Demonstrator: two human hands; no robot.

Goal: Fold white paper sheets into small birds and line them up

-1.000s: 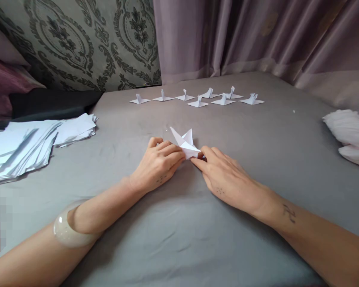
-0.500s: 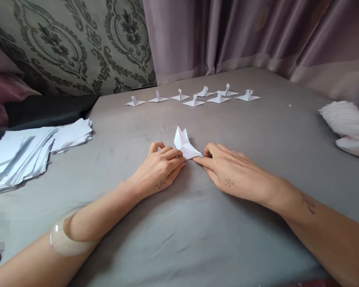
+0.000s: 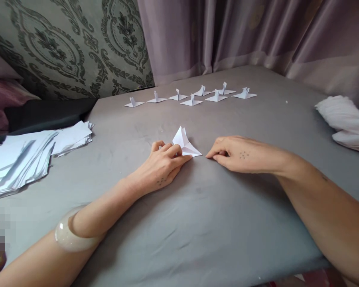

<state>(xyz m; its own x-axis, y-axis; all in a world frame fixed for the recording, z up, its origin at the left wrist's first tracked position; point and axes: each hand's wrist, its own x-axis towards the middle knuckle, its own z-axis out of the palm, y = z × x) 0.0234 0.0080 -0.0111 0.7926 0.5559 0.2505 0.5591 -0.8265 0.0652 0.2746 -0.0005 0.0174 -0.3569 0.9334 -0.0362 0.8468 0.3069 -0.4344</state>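
A small white folded paper (image 3: 185, 145) lies on the grey cloth in front of me, with two pointed flaps standing up and one flat corner reaching right. My left hand (image 3: 164, 163) grips its near left edge, index finger stretched along the lower fold; the fingers cover that side. Just right of the flat corner, my right hand (image 3: 236, 154) rests on the cloth. Its fingers are curled in, thumb and index tips close together, with nothing visible in them and a small gap from the paper.
Several folded paper figures (image 3: 192, 100) stand in rows toward the back of the grey-covered surface (image 3: 197, 223). On the left lie stacks of white paper sheets (image 3: 20, 159) beside a black cloth (image 3: 44, 113). A white bundled cloth (image 3: 347, 119) sits at the right, and a curtain (image 3: 179, 40) hangs behind.
My right hand has let go of the paper's right corner and moved slightly right. My left index finger has slid further right along the fold. The raised flaps now look closer together.
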